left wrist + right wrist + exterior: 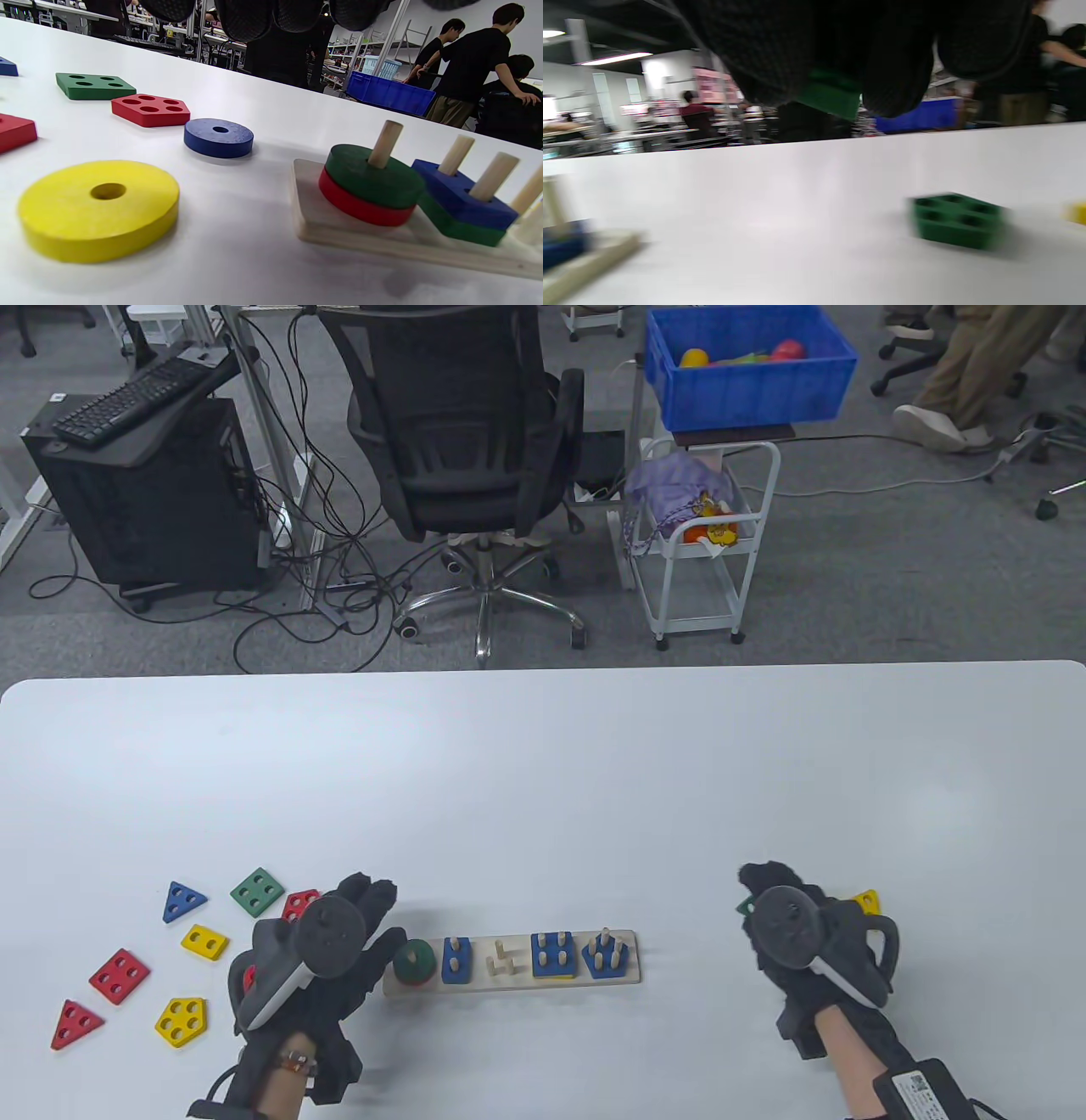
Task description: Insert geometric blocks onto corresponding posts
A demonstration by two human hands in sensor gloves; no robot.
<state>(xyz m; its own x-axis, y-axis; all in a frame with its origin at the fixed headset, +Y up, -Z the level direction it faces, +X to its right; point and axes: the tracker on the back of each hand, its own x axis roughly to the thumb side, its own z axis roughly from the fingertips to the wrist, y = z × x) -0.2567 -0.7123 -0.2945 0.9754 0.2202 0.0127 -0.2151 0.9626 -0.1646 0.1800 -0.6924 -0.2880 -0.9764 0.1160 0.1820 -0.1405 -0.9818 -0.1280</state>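
The wooden post board [632,976] lies near the table's front edge. A green disc [373,176] sits on a red one on its left post, then come a blue block on a green one [462,199], bare posts [501,957], a blue square [554,954] and a blue pentagon [604,957]. My left hand [373,899] hovers left of the board, fingers [250,17] relaxed and holding nothing, above a yellow disc [99,209] and a blue disc [218,137]. My right hand [768,891], right of the board, pinches a green block [827,95].
Loose blocks lie at the left: blue triangle [183,901], green square [257,892], red pentagon [150,110], yellow rectangle [204,941], red square [120,976], red triangle [76,1023], yellow pentagon [181,1021]. Another green block [956,220] and a yellow one [867,901] lie by my right hand.
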